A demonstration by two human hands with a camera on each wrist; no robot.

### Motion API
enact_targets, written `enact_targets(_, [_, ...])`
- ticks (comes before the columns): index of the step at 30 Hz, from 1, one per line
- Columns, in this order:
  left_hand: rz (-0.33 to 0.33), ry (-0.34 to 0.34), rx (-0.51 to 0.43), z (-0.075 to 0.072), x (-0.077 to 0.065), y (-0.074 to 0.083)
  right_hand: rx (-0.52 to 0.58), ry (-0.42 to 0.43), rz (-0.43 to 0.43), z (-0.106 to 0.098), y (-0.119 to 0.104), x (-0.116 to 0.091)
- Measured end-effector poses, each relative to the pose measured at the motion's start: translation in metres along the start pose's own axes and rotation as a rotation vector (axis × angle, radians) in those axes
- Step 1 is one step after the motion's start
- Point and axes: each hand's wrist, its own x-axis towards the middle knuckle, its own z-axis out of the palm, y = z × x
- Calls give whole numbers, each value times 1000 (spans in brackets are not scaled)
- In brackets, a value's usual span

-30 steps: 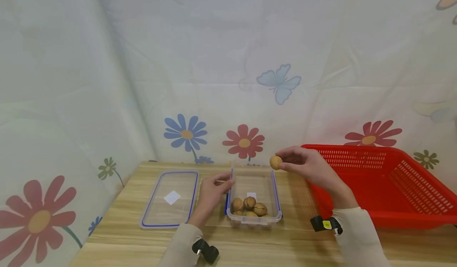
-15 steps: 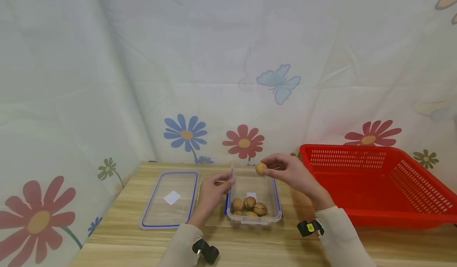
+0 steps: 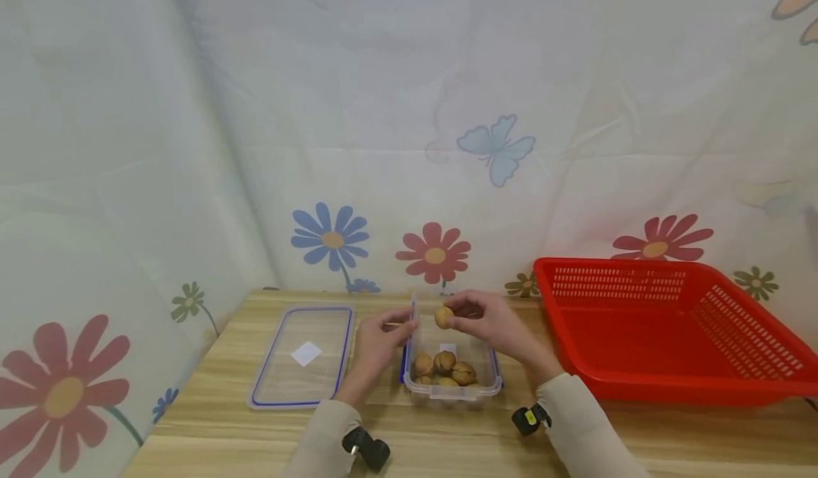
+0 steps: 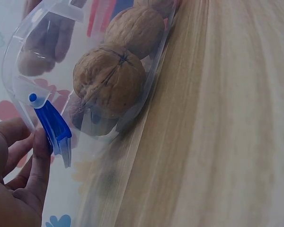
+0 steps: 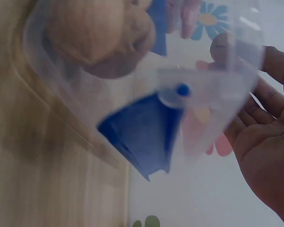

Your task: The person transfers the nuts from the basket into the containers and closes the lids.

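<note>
The right hand (image 3: 495, 325) is pinching a round tan walnut (image 3: 444, 317) at its fingertips, holding it just above the open top of the clear rectangular plastic container with blue clasps (image 3: 451, 391), while several more brown walnuts (image 3: 445, 367) are lying in the container below those fingers. The left hand (image 3: 375, 341) is resting against the container's left wall, its thumb and fingers closing on the blue side clasp (image 4: 54, 128). The flat clear lid with a blue rim (image 3: 300, 356) is lying just beyond the left hand's knuckles, and the red perforated plastic basket (image 3: 664, 332) is sitting behind the right wrist.
</note>
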Motion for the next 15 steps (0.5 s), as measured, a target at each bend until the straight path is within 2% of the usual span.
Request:
enact_targets(6, [-17, -2, 14, 0, 1, 1, -40, -23, -48, 17, 4, 5])
enact_targets(15, [-14, -7, 17, 1, 1, -2, -86, -25, 0, 33, 10, 6])
